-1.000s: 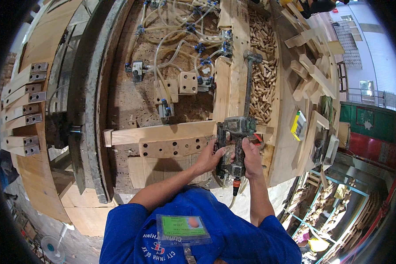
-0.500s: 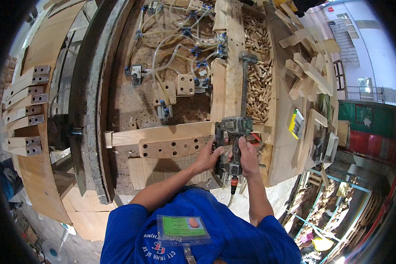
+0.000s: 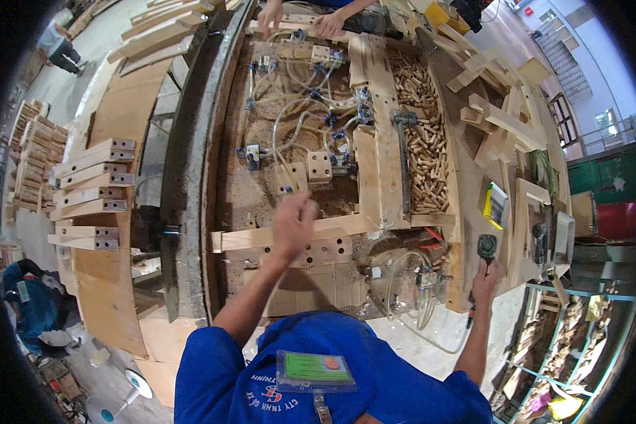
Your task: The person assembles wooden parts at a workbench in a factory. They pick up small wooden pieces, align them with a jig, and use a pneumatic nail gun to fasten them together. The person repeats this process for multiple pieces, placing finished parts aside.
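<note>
My left hand (image 3: 293, 220) hovers, blurred, over a long wooden piece (image 3: 332, 229) lying across the workbench, fingers apart and holding nothing. Below that piece sits a board with a row of drilled holes (image 3: 330, 249). My right hand (image 3: 485, 277) is off at the right edge of the bench, closed around the handle of a dark power tool (image 3: 485, 247) that points up. A hammer (image 3: 401, 159) lies along a plank beside a bin of wooden dowels (image 3: 425, 145).
Clear air hoses and small valve blocks (image 3: 297, 116) cover the bench centre. Stacked wooden pieces with metal ends (image 3: 92, 187) lie at left. A yellow box (image 3: 496, 205) and loose offcuts (image 3: 498, 120) are at right. Another person's hands (image 3: 300, 20) work at the far edge.
Both hands were together on the power tool over the wooden piece. Now my right hand has carried the tool to the bench's right edge and my left hand has moved left and up.
</note>
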`<state>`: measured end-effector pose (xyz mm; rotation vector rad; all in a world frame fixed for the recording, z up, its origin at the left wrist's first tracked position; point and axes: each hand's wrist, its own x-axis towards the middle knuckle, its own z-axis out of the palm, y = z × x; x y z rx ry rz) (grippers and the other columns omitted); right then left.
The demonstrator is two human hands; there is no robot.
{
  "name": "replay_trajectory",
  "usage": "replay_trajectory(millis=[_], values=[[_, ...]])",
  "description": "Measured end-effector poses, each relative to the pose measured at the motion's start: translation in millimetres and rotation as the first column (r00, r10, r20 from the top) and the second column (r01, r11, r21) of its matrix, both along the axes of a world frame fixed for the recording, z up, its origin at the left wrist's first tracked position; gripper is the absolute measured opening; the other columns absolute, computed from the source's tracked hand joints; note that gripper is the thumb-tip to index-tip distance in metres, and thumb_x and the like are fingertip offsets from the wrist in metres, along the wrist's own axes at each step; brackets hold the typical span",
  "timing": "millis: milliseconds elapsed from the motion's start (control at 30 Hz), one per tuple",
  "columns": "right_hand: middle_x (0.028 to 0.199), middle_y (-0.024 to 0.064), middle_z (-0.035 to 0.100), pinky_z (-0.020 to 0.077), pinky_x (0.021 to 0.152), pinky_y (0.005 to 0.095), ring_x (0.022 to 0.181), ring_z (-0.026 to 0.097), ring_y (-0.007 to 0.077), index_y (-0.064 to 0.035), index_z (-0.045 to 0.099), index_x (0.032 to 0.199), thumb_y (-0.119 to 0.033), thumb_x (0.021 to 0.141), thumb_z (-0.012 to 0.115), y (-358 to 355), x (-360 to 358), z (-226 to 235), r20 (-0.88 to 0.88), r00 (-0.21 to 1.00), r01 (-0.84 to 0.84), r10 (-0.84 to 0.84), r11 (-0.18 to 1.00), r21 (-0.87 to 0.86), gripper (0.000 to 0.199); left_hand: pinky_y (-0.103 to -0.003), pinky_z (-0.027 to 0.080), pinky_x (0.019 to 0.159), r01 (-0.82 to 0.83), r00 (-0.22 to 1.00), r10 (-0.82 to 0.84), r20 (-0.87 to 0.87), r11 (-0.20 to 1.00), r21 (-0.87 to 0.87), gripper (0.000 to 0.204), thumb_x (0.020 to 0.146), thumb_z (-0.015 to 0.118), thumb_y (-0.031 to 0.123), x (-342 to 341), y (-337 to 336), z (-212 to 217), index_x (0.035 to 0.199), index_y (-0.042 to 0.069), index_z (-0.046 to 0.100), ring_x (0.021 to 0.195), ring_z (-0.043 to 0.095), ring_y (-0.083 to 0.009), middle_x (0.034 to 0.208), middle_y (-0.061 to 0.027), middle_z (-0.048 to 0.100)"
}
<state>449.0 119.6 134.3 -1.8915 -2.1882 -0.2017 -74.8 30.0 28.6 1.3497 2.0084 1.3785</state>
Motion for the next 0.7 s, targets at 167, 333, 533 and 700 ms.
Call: replay_trajectory(millis=[167,333,533,700], values=[[0.127,0.0321,0.053,0.0439,0.103,0.0531,0.12,0.052,0.0481,0.009,0.056,0.135,-0.03,0.103,0.057,13.1,52.0,-26.1,0.144,0.976,0.168,-0.163,0.986,-0.023,0.05,-0.051,0.047,0.101,-0.282,0.841,0.244,-0.483,0.959,-0.007,0.039,0.095,0.066,0.019,-111.3,39.3,3.1,0.128,0.0,0.058,0.122,0.056,-0.0426,0.13,-0.0255,0.059],[0.132,0.0229,0.053,0.0473,0.1,0.0506,0.12,0.056,0.0429,0.0052,0.056,0.135,-0.022,0.1,0.059,-6.1,28.0,-35.4,0.06,0.965,0.253,-0.254,0.967,0.037,0.045,-0.049,0.047,0.102,-0.176,0.884,-0.052,-0.464,0.883,-0.436,0.036,0.103,0.055,0.026,-141.3,53.3,-1.8,0.13,0.002,0.061,0.119,0.058,-0.0415,0.127,-0.0223,0.062],[0.13,0.0227,0.057,0.047,0.101,0.0504,0.124,0.055,0.0412,0.0014,0.059,0.134,-0.015,0.094,0.063,-88.8,-13.1,-73.8,0.04,0.99,0.142,-0.136,0.958,-0.248,0.044,-0.049,0.047,0.102,-0.134,0.859,0.039,-0.511,0.979,-0.151,0.032,0.104,0.055,0.022,-119.2,28.8,-9.1,0.129,0.002,0.061,0.121,0.058,-0.0427,0.128,-0.0227,0.061],[0.14,0.0247,0.055,0.0449,0.107,0.0491,0.127,0.054,0.0433,0.0016,0.052,0.141,-0.013,0.093,0.063,-103.8,-17.2,-95.5,0.127,0.947,0.319,-0.294,0.903,-0.289,0.052,-0.051,0.045,0.104,-0.131,0.864,-0.042,-0.502,0.943,-0.305,0.029,0.102,0.057,0.019,-90.7,-9.2,-7.5,0.126,0.003,0.063,0.121,0.057,-0.045,0.126,-0.0248,0.062]])
